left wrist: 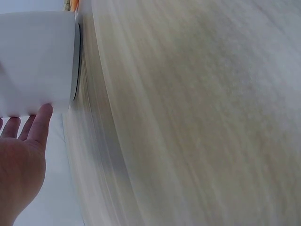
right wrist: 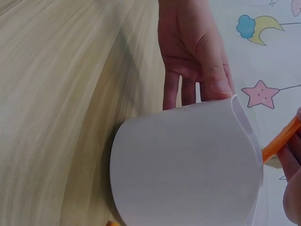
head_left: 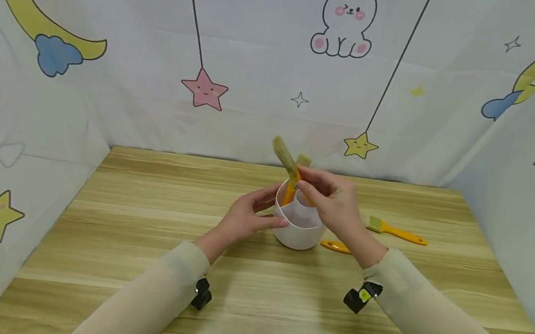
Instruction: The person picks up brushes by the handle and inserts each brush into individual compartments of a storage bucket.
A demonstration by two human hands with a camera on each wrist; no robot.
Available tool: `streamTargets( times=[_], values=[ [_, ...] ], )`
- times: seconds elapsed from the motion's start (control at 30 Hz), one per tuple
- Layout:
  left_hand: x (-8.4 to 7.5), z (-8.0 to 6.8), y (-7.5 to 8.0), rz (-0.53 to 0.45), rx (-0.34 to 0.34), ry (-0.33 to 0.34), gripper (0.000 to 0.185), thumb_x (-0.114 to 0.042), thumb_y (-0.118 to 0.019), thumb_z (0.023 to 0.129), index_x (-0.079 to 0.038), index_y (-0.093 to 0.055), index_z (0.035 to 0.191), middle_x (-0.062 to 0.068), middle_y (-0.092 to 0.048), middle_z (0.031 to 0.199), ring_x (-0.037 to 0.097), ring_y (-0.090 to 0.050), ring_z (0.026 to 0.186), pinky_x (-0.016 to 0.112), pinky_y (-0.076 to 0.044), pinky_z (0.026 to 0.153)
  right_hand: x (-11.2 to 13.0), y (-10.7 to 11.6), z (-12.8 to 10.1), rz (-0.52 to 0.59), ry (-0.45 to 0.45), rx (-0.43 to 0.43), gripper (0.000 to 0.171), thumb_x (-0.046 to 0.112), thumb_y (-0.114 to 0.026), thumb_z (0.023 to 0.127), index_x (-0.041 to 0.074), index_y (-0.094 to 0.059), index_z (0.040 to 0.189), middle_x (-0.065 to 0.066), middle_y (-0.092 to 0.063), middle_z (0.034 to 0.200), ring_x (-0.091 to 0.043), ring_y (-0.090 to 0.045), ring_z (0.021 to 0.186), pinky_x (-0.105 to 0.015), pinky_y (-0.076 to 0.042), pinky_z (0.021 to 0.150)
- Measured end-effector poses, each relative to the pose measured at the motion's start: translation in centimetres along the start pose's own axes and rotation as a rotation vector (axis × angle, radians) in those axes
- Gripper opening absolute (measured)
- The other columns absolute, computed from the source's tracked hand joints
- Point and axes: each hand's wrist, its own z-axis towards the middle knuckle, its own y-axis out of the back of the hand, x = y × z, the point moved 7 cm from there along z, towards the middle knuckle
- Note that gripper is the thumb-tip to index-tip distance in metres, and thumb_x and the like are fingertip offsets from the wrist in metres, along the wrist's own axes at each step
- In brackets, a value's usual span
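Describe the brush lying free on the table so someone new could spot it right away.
On the wooden table, look right of the white cup, past the right hand. The brush lies flat there alone, with an orange handle and pale bristles, unlike the brushes standing in the cup.

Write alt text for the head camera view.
A right hand lowers an orange-handled brush into a white divided cup steadied by the left hand; two more brushes lie on the wooden table.

Bright, even, diffuse light; soft faint shadows. Head view sharp, edges bowed. Wrist views blurred, close-range.
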Motion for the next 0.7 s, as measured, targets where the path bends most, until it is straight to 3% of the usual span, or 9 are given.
streamTargets(
  times=[0.27, 0.7],
  values=[
    [0.05, 0.09, 0.01, 0.006, 0.001, 0.008, 0.08, -0.016, -0.088, 0.092, -0.022, -0.049, 0.162, 0.0, -0.053, 0.162, 0.026, -0.051, 0.149, 0.048, -0.044, 0.122, -0.52, 0.12, -0.55, -0.095, 0.077, -0.015, 0.032, 0.001, -0.076, 0.098, 0.001, -0.076, 0.13, -0.014, -0.079, 0.12, -0.028, -0.078, 0.104, -0.021, -0.063, 0.084],
    [0.23, 0.33, -0.02, 0.024, -0.017, 0.014, 0.082, -0.018, -0.088, 0.092, -0.017, -0.046, 0.163, 0.003, -0.052, 0.162, 0.026, -0.052, 0.148, 0.047, -0.045, 0.121, -0.64, -0.38, -1.02, -0.346, 0.306, 0.027, 0.035, 0.003, -0.082, 0.093, 0.002, -0.077, 0.128, -0.014, -0.079, 0.118, -0.029, -0.079, 0.102, -0.036, -0.067, 0.08]
  ],
)
